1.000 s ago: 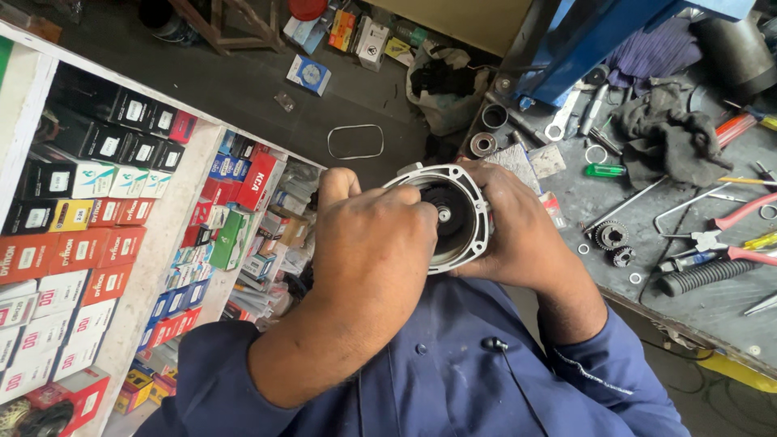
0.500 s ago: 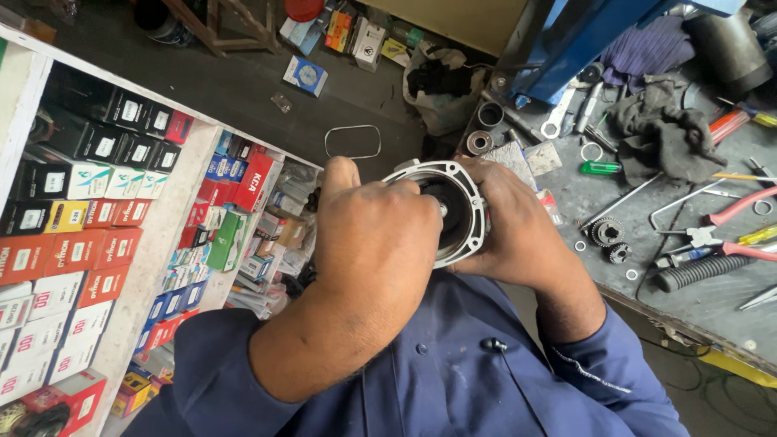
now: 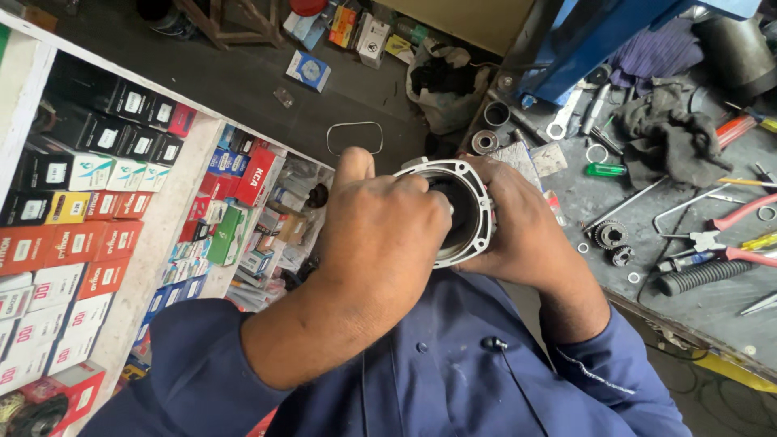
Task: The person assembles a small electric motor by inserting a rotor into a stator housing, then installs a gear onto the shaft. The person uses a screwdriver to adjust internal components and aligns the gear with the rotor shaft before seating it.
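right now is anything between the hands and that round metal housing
No. Both hands are already on the round metal housing: the left hand covers its near side, with fingers reaching into the opening, and the right hand cups its far side. Nothing visible lies between.

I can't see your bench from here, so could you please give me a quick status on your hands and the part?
Left hand over round silver metal housing, fingers inside. Right hand cupping it from behind. Nothing obstructing.

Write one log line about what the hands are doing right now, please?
left hand: over round metal housing, fingers inside | right hand: cradling housing from the right | workbench: pliers, gears, rag
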The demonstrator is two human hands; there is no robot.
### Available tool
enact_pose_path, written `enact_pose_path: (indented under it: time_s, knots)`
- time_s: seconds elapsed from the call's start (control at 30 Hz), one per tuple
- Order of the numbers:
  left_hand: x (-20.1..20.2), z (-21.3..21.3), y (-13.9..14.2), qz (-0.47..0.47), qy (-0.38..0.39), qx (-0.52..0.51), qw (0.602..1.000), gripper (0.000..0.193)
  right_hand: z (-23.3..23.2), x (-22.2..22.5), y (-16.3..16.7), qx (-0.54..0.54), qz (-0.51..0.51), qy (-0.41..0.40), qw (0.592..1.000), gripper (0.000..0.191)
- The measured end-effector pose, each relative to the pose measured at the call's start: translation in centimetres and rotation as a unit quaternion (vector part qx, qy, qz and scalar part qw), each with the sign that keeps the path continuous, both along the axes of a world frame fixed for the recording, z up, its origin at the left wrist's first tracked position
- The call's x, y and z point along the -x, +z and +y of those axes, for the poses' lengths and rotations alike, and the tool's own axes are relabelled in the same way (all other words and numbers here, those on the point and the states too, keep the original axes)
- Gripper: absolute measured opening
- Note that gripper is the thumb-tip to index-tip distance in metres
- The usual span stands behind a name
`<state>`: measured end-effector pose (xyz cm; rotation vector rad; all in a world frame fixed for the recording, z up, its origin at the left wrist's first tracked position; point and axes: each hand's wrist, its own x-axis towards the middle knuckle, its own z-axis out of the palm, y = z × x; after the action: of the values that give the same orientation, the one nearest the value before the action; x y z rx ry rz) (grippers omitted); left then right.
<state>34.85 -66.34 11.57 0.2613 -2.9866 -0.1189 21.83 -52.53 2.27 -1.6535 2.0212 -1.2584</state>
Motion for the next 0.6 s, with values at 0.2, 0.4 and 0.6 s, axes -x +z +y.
enact_pose_path:
  time_s: [0.2, 0.4, 0.6]
  knots:
    - [0.6, -1.2, -0.3, 0.078, -0.115, 0.057, 0.989, 0.009, 0.3, 0.1, -0.5, 0.020, 0.014, 0.006, 1.000, 0.097]
    - [3.0, -4.0, -0.2, 0.089, -0.390, 0.184, 0.898, 0.011, 0.8, -0.2, -1.4, 0.005, 0.012, -0.015, 1.000, 0.097]
    - [4.6, -5.0, 0.5, 0.220, -0.462, 0.244, 0.824, 0.019, 1.6, -0.6, -3.4, -0.007, -0.021, -0.016, 1.000, 0.079]
